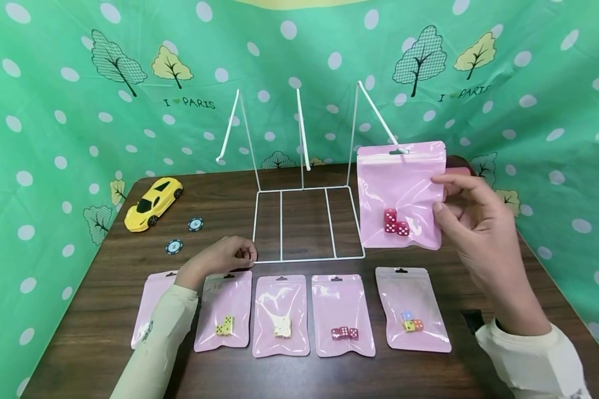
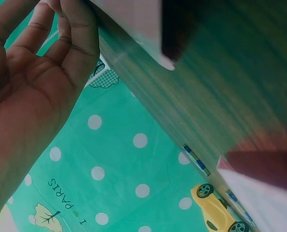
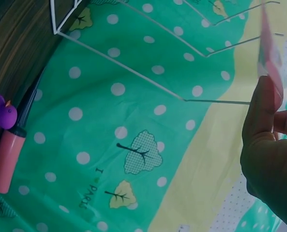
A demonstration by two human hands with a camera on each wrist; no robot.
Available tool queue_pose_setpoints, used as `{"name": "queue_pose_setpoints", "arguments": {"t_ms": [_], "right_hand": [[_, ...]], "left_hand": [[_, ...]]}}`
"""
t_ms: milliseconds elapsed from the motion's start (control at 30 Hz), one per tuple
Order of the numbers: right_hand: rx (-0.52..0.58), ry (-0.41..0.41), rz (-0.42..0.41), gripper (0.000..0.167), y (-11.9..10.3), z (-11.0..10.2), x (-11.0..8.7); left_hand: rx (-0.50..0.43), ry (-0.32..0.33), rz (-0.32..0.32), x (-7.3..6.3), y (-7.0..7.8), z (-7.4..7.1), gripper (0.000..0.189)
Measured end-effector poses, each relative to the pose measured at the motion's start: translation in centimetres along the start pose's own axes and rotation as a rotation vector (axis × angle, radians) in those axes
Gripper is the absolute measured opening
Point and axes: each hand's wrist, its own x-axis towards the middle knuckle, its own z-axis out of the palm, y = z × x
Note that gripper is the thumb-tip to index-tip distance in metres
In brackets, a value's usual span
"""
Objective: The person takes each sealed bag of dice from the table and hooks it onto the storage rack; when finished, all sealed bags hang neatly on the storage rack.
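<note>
My right hand (image 1: 484, 227) pinches the right edge of a pink zip bag (image 1: 374, 191) holding red dice (image 1: 394, 223). The bag is upright, its top slot at the tip of the right prong (image 1: 379, 116) of a white wire rack (image 1: 309, 259). How far the prong passes through the slot I cannot tell. In the right wrist view the bag (image 3: 270, 58) shows edge-on above the thumb. My left hand (image 1: 224, 256) has its fingers bent at the front left corner of the rack's base and holds it there. The left and middle prongs carry nothing.
In front of the rack lies a row of pink bags, among them one with yellow dice (image 1: 223, 296) and one with mixed-colour dice (image 1: 413, 299). A yellow toy car (image 1: 153, 204) and two chips (image 1: 196, 224) are at left. Far right are a purple duck (image 3: 0, 115) and pink cylinder (image 3: 8, 162).
</note>
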Motion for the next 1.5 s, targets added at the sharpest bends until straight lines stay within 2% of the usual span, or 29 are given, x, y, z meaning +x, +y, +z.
{"name": "queue_pose_setpoints", "arguments": {"t_ms": [167, 333, 667, 867, 1100, 1500], "right_hand": [[-0.305, 0.028, 0.024, 0.037, 0.6, 0.0, 0.1], [-0.394, 0.041, 0.011, 0.037, 1.1, 0.3, 0.6], [-0.394, 0.067, -0.059, 0.036, 1.8, 1.2, 2.4], [-0.434, 0.074, -0.031, 0.035, 2.5, 1.5, 3.8], [-0.349, 0.041, -0.012, 0.034, 3.4, 1.9, 5.7], [-0.322, 0.028, 0.037, 0.031, 4.6, 2.8, 8.4]], "left_hand": [[0.002, 0.001, 0.005, 0.0, 0.0, 0.0, 0.006], [0.001, 0.007, 0.003, 0.0, -0.1, 0.0, 0.007], [0.001, 0.005, 0.005, 0.1, -0.1, 0.1, 0.007], [-0.001, 0.009, -0.001, 0.1, 0.0, 0.1, 0.007], [-0.004, 0.011, -0.011, 0.1, -0.1, 0.2, 0.006], [-0.003, 0.025, 0.011, -0.1, -0.2, 0.2, 0.009]]}}
